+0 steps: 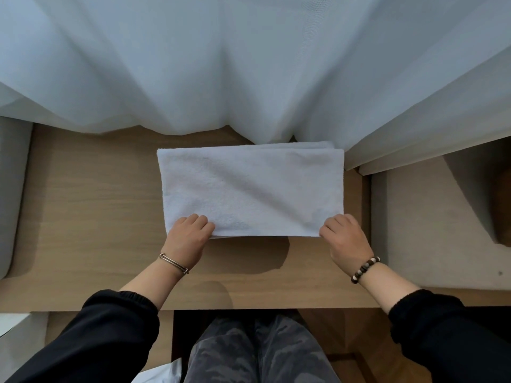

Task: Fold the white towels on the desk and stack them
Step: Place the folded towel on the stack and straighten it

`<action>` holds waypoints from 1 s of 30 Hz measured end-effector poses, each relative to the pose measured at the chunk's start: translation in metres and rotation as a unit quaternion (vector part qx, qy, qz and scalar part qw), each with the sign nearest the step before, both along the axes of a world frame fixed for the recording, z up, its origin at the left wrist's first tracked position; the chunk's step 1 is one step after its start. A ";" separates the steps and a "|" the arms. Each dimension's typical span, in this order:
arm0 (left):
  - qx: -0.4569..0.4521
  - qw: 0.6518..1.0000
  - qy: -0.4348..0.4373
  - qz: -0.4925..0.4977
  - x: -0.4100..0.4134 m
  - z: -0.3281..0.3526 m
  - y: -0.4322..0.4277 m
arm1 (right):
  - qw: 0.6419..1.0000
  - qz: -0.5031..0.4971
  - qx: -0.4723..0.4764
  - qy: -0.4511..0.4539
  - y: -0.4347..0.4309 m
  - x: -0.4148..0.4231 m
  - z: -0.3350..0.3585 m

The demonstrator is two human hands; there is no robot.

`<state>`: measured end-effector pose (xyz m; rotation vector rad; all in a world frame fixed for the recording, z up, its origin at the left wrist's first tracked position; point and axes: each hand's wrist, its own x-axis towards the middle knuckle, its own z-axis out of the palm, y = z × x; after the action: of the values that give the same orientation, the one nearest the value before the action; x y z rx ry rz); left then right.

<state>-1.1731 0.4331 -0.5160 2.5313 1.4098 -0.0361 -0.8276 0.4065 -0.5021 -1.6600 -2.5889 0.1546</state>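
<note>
A: Where do we log the white towel (251,189)?

B: Middle of the desk (91,203), laid out as a wide rectangle with its long side running left to right. The far edge meets the hem of the pale curtain (221,64). The right edge lies near the desk's right edge.

A: And the hands?

B: We note the left hand (188,239) at the near-left corner, knuckles up, fingers curled onto the cloth and gripping it. The right hand (345,239) is at the near-right corner in the same way, fingers bent over the corner and pinching it. Neither hand lies flat.

A: Is the near edge down on the wood?

B: We see a dark shadow on the desk just below that edge, between the two hands, so it looks slightly raised. We cannot tell by how much.

A: Anything at the far right corner?

B: Layered terry edges (312,145), white, just behind the towel's far edge. We cannot tell whether they are part of this towel or of another beneath it.

A: Wrists and clothing?

B: A metal bangle (174,263) on the left wrist and a bead bracelet (365,269) of dark and pale beads on the right. The black sleeves (110,341) end partway along the forearms. Grey patterned trousers (262,355) show below the desk's near edge.
</note>
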 end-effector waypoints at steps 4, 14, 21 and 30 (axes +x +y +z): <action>0.019 0.999 -0.025 -0.011 -0.005 0.002 -0.001 | 0.998 -0.059 -0.008 0.001 0.008 -0.004 -0.007; 0.062 0.992 -0.070 -0.080 -0.013 -0.001 -0.010 | 0.997 -0.069 0.030 -0.019 0.011 -0.005 -0.010; 0.046 0.997 -0.039 -0.041 -0.012 -0.002 -0.012 | 0.997 -0.068 0.017 -0.040 0.006 -0.004 -0.012; 0.011 0.968 -0.180 0.172 -0.003 0.011 0.001 | 0.976 -0.206 -0.024 0.063 0.017 -0.029 0.004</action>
<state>-1.1759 0.4336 -0.5045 2.1285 1.6670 0.4763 -0.8568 0.4238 -0.4983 -2.0830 -2.1102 0.2882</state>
